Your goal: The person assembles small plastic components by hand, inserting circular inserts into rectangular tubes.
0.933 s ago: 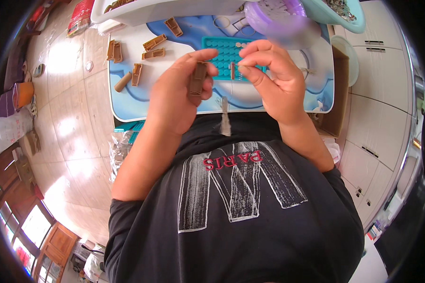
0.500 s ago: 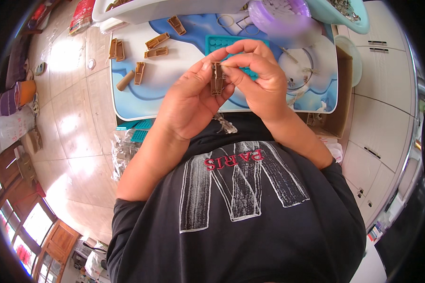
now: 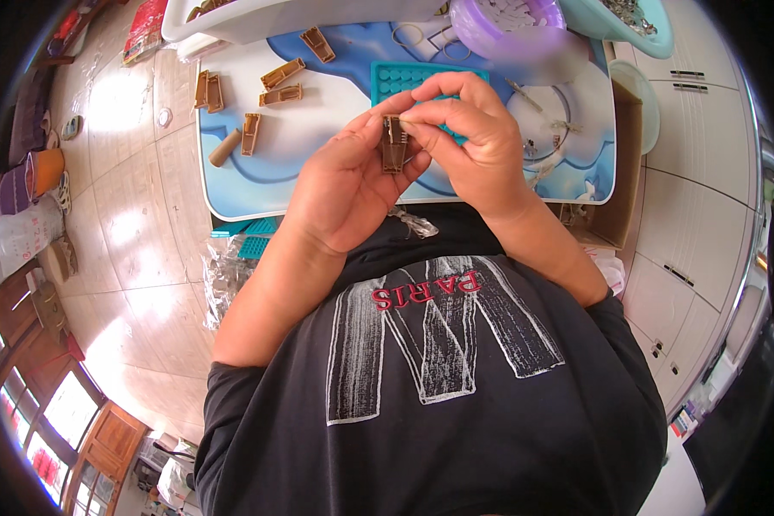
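Observation:
My left hand (image 3: 337, 191) grips a small brown plastic casing (image 3: 394, 155), long and hollow, with thumb and fingers around its sides. The casing's ribbed inner side faces up. Thumb and forefinger of my right hand (image 3: 483, 163) are pinched together at the casing's upper right edge; whatever they hold there is too small to make out. Beyond the hands, partly covered by them, lies a teal tray with round hollows (image 3: 394, 77). More brown casings (image 3: 282, 95) of the same kind lie on the table to the left, beside a tan tapered tube (image 3: 224, 148).
A white bin (image 3: 301, 21) stands along the table's far edge. Right of it are a purple bowl (image 3: 466, 33) of pale small pieces and a light teal basin (image 3: 658, 39) with metallic bits. A cardboard box (image 3: 629, 163) adjoins the table's right side.
Both hands stay nearly in place around the casing. My right fingertips have shifted slightly left along its upper edge. The view has tilted a little.

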A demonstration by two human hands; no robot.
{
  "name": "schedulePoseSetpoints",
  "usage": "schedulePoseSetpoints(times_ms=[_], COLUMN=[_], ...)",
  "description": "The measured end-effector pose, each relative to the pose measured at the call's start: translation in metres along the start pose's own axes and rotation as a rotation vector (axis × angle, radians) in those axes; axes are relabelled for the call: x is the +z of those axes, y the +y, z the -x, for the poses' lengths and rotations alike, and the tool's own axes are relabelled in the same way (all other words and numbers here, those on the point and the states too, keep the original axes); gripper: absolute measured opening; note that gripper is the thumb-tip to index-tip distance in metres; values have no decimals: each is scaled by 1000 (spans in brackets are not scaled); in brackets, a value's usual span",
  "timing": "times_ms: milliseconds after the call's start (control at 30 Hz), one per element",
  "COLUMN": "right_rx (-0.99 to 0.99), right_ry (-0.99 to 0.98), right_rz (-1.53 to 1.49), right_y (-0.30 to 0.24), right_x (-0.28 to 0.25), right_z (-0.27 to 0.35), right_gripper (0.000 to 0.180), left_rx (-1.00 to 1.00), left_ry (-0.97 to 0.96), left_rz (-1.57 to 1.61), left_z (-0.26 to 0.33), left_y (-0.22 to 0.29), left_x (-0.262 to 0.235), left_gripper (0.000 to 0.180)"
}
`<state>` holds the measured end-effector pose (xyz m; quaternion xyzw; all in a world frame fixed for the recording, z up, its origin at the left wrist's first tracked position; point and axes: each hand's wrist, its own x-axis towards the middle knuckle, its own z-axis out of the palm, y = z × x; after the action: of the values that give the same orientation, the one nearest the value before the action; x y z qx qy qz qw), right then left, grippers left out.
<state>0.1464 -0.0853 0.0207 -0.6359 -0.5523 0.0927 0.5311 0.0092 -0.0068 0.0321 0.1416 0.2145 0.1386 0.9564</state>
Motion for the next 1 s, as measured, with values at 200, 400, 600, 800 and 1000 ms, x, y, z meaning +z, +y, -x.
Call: schedulePoseSetpoints(times_ms=[200, 400, 600, 800, 1000], right_rx=[-47, -115, -225, -231, -261], right_ry=[1, -31, -75, -108, -137], right_rz=[104, 209, 287, 264, 281], right_y=[0, 1, -3, -2, -2], right_x=[0, -4, -10, -11, -14], right_z=[1, -1, -8, -11, -13], right_gripper=[10, 11, 10, 9, 8], left_rx=[9, 7, 42, 101, 94], left_ry=[35, 44, 45, 109, 104], left_rz=[-24, -31, -204, -396, -403], left_z=[1, 0, 2, 3, 4], left_y=[-1, -1, 0, -2, -1], left_x=[2, 2, 4, 4, 4], left_gripper=[41, 41, 41, 41, 41])
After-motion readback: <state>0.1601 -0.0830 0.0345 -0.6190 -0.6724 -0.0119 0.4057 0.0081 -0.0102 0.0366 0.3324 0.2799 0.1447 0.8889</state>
